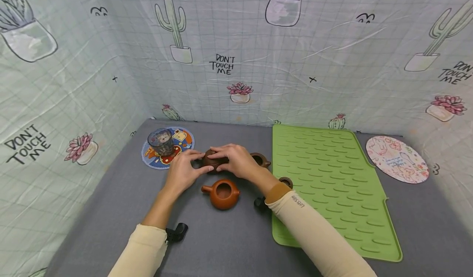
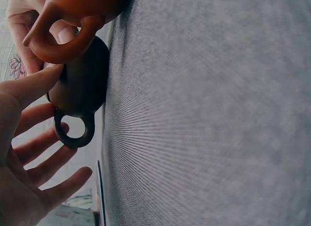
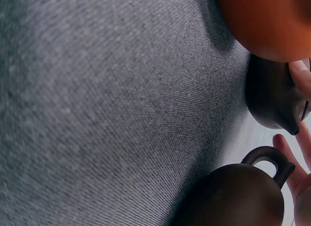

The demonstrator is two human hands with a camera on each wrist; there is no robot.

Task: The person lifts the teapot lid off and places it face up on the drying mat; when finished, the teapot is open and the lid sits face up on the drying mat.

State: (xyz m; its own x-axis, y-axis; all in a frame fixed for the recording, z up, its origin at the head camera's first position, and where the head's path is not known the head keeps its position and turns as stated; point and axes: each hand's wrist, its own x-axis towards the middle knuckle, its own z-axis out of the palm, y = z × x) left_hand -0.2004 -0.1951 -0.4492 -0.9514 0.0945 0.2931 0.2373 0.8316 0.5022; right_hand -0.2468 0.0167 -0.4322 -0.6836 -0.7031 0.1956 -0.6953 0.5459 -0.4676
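A dark brown teapot (image 1: 210, 163) stands on the grey cloth between both hands, its ring handle (image 2: 75, 133) toward my left hand and its spout (image 3: 290, 123) toward my right. My left hand (image 1: 184, 169) holds the teapot's handle side between thumb and index finger; the other fingers spread behind it. From the other side, my right hand (image 1: 239, 161) grips the teapot near its top, fingertips by the lid knob. Just in front sits an orange-brown teapot (image 1: 224, 195), lidless, its handle to the left. Another brown teapot (image 1: 260, 160) stands partly hidden behind my right wrist.
A green ridged mat (image 1: 325, 186) lies to the right, with a small round brown piece (image 1: 285, 181) at its left edge, partly hidden by my arm. A clear glass (image 1: 161, 142) stands on a blue patterned coaster (image 1: 149, 161) at back left. A pink-white coaster (image 1: 398, 160) lies far right.
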